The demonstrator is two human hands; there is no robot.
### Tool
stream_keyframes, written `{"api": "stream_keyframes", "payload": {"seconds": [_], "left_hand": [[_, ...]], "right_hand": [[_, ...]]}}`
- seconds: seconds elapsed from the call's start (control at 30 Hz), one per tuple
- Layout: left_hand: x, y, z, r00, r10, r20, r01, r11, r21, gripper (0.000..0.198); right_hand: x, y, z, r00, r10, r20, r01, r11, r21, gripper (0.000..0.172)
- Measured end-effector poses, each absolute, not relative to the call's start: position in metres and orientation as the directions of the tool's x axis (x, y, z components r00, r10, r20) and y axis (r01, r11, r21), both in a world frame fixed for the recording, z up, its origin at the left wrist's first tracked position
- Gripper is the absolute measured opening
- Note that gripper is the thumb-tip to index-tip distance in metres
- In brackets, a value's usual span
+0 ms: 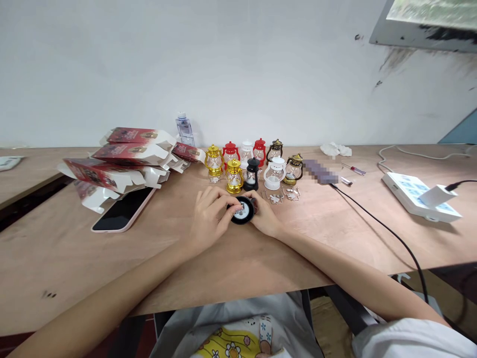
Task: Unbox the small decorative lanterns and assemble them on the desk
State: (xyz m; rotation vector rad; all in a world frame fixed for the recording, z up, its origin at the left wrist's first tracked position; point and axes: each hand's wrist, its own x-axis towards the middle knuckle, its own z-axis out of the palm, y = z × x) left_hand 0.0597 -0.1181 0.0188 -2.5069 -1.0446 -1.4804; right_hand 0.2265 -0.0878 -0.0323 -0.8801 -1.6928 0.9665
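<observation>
Between my hands a small black lantern (pixel 237 219) lies with its round base turned toward me, a white disc inside the black rim. My right hand (pixel 265 217) wraps around its side and holds it. With thumb and fingertips pinched together, my left hand (pixel 213 215) presses at the white disc; whatever small part is between the fingertips is too small to make out. Just beyond stand several little lanterns: a gold one (pixel 234 178), a black one (pixel 252 175), a white one (pixel 275 174) and a bronze one (pixel 293 170) in the front row, others behind.
Folded red and white boxes (pixel 130 154) are piled at left, partly over a phone (pixel 124 211). A bottle (pixel 185 130) stands by the wall. Wire pieces (pixel 290 193) lie near the lanterns. To the right are a screwdriver (pixel 356 170), crumpled tissue (pixel 335 149) and a power strip (pixel 419 195) with cables.
</observation>
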Motion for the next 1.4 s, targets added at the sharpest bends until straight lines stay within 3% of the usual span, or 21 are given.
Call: {"api": "stream_keyframes", "payload": {"seconds": [0.07, 0.17, 0.3, 0.4, 0.7, 1.03, 1.13, 1.27, 1.4], "left_hand": [[0.061, -0.117, 0.020, 0.230, 0.655, 0.720, 0.491, -0.717, 0.495, 0.005], [0.062, -0.113, 0.023, 0.149, 0.835, 0.529, 0.314, -0.547, 0.776, 0.021], [0.061, -0.108, 0.025, 0.326, 0.920, 0.216, 0.142, -0.274, 0.951, 0.029], [0.062, -0.107, 0.023, 0.383, 0.913, 0.137, 0.106, -0.191, 0.976, 0.030], [0.062, -0.109, 0.021, 0.359, 0.899, 0.250, 0.059, -0.289, 0.955, 0.025], [0.066, -0.113, 0.020, 0.333, 0.918, 0.216, 0.067, -0.251, 0.966, 0.021], [0.063, -0.107, 0.021, 0.337, 0.917, 0.212, 0.042, -0.239, 0.970, 0.025], [0.040, -0.080, 0.020, 0.152, 0.955, 0.254, 0.051, -0.264, 0.963, 0.031], [0.008, -0.046, 0.011, -0.007, 0.965, 0.263, 0.275, -0.251, 0.928, 0.028]], "right_hand": [[0.227, -0.088, -0.032, -0.280, 0.879, 0.386, 0.131, 0.434, -0.891, 0.029], [0.227, -0.090, -0.029, -0.275, 0.875, 0.399, 0.179, 0.454, -0.873, 0.028], [0.228, -0.092, -0.027, -0.281, 0.868, 0.410, 0.202, 0.471, -0.859, 0.026], [0.228, -0.092, -0.028, -0.282, 0.873, 0.397, 0.197, 0.458, -0.867, 0.025], [0.230, -0.085, -0.034, -0.271, 0.889, 0.368, 0.164, 0.419, -0.893, 0.028], [0.229, -0.086, -0.034, -0.265, 0.888, 0.376, 0.192, 0.431, -0.882, 0.026], [0.229, -0.084, -0.035, -0.267, 0.892, 0.366, 0.134, 0.410, -0.902, 0.029], [0.226, -0.082, -0.032, -0.180, 0.922, 0.343, 0.055, 0.357, -0.932, 0.040], [0.224, -0.083, -0.028, -0.129, 0.950, 0.286, 0.015, 0.290, -0.957, 0.047]]}}
